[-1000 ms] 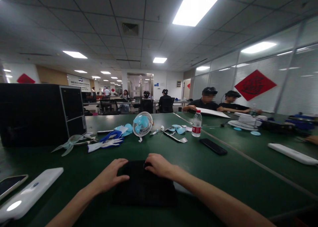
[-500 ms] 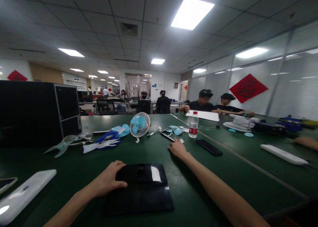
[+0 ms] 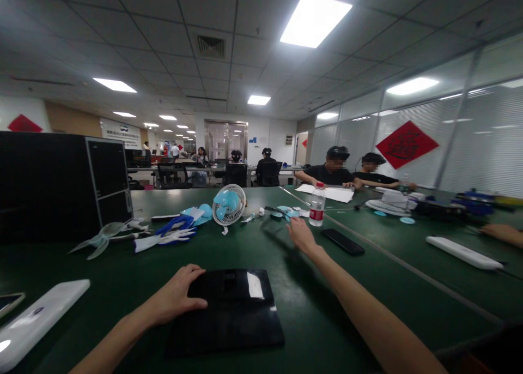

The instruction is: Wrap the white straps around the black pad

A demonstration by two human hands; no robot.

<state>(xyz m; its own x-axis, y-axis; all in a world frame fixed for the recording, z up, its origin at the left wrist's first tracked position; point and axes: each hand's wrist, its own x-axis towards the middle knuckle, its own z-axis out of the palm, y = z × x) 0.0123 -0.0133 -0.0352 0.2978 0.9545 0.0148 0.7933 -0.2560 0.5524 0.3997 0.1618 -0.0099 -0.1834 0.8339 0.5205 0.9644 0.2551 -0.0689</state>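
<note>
A glossy black panel [image 3: 226, 330] lies flat on the green bench [image 3: 232, 249], directly in front of the person and between the two forearms. Its outline is four-sided, with the far section narrower than the near one. A seam-like step crosses it, and the far section shows a small rectangular recess near its middle. Beside that recess a bright white patch of light is mirrored in the surface, and a smaller glint sits at the right edge. The near part is so dark that its lower left edge blends into the bench.

The left hand [image 3: 177, 293] touches the panel's far left corner, thumb and fingers spread widely apart, the thumb lying over the left edge. The right hand [image 3: 303, 236] reaches out over the bench, its fingers drawn together at the near end of a thin dark strip [image 3: 274, 209], though the exact grip is hidden behind the hand. The strip is seen nearly edge-on, in front of some light blue pieces [image 3: 292, 212]. A red-capped bottle [image 3: 317, 206] stands just beyond the right hand, and a black phone [image 3: 343, 241] lies to the right.
</note>
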